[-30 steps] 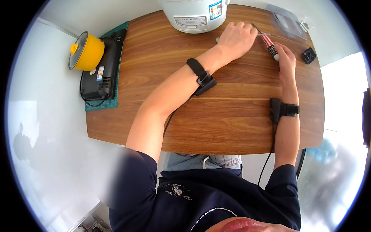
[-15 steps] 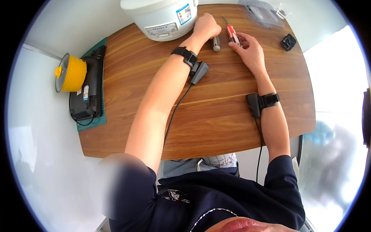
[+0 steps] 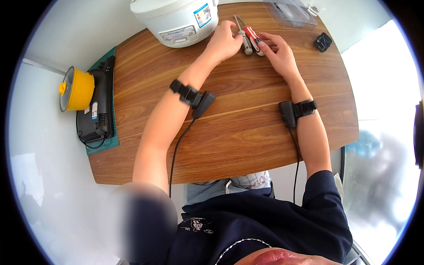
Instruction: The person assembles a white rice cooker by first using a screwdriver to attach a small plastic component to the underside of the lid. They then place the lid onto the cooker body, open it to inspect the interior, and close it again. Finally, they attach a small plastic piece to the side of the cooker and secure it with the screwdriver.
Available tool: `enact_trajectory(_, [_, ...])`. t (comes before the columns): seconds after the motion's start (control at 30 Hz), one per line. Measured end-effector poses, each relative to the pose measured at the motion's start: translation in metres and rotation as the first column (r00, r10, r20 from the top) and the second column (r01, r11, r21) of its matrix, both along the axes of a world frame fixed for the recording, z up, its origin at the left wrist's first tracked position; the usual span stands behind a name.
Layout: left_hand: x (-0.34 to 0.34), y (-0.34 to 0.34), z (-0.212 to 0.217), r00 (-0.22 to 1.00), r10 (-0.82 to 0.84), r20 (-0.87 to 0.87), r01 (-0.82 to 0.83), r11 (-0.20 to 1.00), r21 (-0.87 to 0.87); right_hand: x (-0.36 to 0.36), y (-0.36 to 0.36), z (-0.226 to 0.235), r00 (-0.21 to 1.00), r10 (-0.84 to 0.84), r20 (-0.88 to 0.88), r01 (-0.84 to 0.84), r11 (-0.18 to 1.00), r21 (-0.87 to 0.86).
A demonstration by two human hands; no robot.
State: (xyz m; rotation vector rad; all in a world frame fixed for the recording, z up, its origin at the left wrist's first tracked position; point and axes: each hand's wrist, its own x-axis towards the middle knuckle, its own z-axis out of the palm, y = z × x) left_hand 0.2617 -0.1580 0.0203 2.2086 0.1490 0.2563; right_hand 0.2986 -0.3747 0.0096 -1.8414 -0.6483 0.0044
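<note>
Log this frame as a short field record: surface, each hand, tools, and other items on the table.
surface: wooden table
left hand: resting by the grey-handled screwdriver, beside the white rice cooker
right hand: fingertips on the red-handled screwdriver
grip: cannot tell whether either hand is closed on a tool
wrists: black strapped devices with cables on both
far left: yellow pot and black appliance on a green mat
far right: small black object, clear plastic bag

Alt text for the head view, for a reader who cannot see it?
Both hands, left hand and right hand, meet at two screwdrivers, one grey-handled, one red-handled, on a wooden table. A white rice cooker stands beside them.
</note>
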Motion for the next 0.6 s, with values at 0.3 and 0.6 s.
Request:
enact_trajectory(0.3, [-0.083, 0.007, 0.109, 0.911, -0.298, 0.286, 0.406, 0.773, -0.487, 0.002, -0.001, 0.012, 0.991, 0.003, 0.132, -0.007, 0.999, 0.033])
enact_trajectory(0.6, [-0.143, 0.077, 0.185, 0.64, 0.057, 0.766, 0.62, 0.55, -0.56, -0.045, 0.001, 0.164, 0.798, 0.009, 0.602, -0.203, 0.945, 0.255])
